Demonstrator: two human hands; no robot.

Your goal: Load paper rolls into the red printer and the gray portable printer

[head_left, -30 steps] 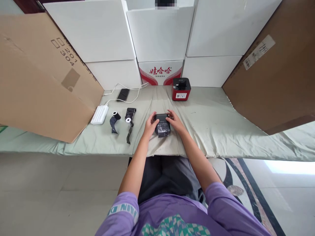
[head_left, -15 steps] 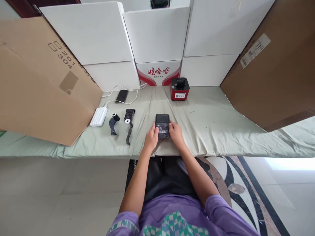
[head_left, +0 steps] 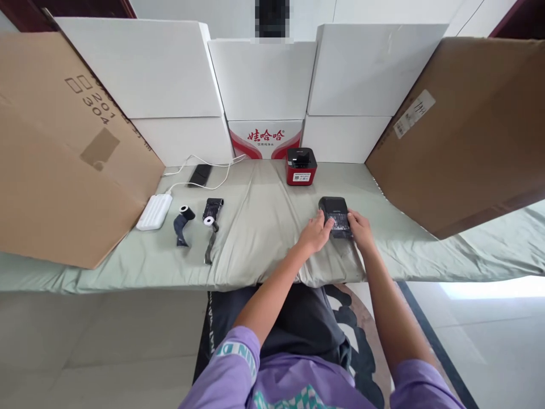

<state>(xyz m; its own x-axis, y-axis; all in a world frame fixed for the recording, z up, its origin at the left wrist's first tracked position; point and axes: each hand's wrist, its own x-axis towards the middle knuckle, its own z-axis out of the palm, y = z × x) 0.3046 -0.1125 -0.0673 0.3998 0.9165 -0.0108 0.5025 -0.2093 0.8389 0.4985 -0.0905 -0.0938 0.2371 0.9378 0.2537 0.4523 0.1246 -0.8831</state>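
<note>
Both of my hands hold a small black portable printer (head_left: 338,218), a boxy device with a glossy lower part, at the right of the cloth-covered table. My left hand (head_left: 315,233) grips its left side, the thumb on the front edge. My right hand (head_left: 360,228) is closed on its right side, with the fingers partly hidden. Whether the printer touches the cloth I cannot tell. Well to the left lie two small rolls with dark strips unrolled from them, one roll (head_left: 186,213) beside the other (head_left: 210,221). A black, shiny flat piece (head_left: 213,207) lies behind the second roll.
A red and black box-shaped device (head_left: 301,167) stands at the back. At left are a white power bank (head_left: 155,212) with a white cable (head_left: 221,183) and a black phone (head_left: 200,175). White boxes (head_left: 261,79) wall the back; cardboard panels stand left (head_left: 42,170) and right (head_left: 472,142).
Both hands have carried the black printer to the right across the table. The camera view has shifted as well. The rolls, power bank and red device stay in place on the cloth.
</note>
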